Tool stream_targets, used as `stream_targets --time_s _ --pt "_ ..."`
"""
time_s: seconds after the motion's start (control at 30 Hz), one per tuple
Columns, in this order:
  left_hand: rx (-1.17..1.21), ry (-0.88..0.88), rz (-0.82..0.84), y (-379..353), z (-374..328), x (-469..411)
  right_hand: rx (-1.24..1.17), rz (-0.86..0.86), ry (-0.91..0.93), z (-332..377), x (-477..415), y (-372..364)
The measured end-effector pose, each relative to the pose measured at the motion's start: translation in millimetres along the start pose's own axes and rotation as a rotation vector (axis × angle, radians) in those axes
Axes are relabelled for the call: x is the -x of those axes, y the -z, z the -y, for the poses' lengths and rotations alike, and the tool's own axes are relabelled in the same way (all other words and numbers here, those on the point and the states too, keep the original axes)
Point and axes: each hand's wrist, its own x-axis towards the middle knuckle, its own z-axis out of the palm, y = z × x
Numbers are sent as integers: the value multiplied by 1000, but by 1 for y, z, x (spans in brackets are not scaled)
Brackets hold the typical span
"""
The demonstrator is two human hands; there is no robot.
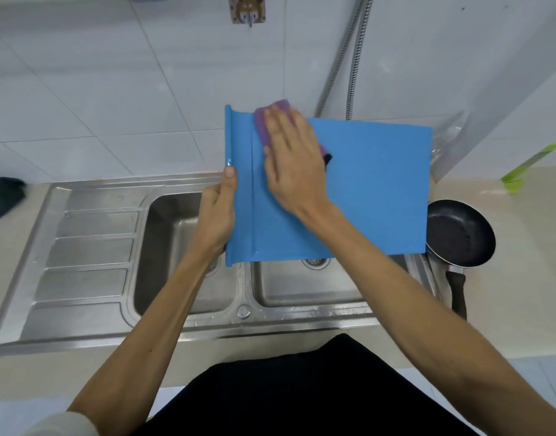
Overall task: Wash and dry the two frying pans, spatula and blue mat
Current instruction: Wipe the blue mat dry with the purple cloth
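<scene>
The flat rectangular blue plastic mat (364, 184) is held level above the stainless steel double sink (176, 231), spanning both basins. The left hand (218, 209) grips its left edge: the thumb lies on top of the raised rolled lip and the fingers curl out of sight beneath. Just right of that thumb a straight ridge runs parallel to the lip, and the strip between them shines wet; the rest of the surface looks matte and even.

The right hand (294, 158) lies flat with straight fingers, pressing a purple scrubbing sponge (261, 127) against the mat's far left corner. The sponge shows beyond the fingertips and past the little-finger side.

Well right of the right hand's fingers, past the mat's far edge, a round black frying pan (459, 234) sits on the beige counter (522, 262), its dark handle pointing toward the person.
</scene>
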Motion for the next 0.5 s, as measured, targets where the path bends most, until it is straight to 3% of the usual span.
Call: stream_targets --time_s 0.1,0.27,0.3,0.37,0.5 --pt "-3 -7 -2 -2 -2 3 -40 -27 41 -28 -5 8" --pt "-35 -12 -34 20 -7 -2 7 -123 -511 -153 10 55" --pt "-37 -20 -15 21 -7 -3 36 -132 -552 -160 14 60" --pt "-35 -42 40 17 -10 -7 89 -152 -510 -145 13 59" --pt "-96 -66 173 -6 -15 -8 37 -185 -230 -65 -9 41"
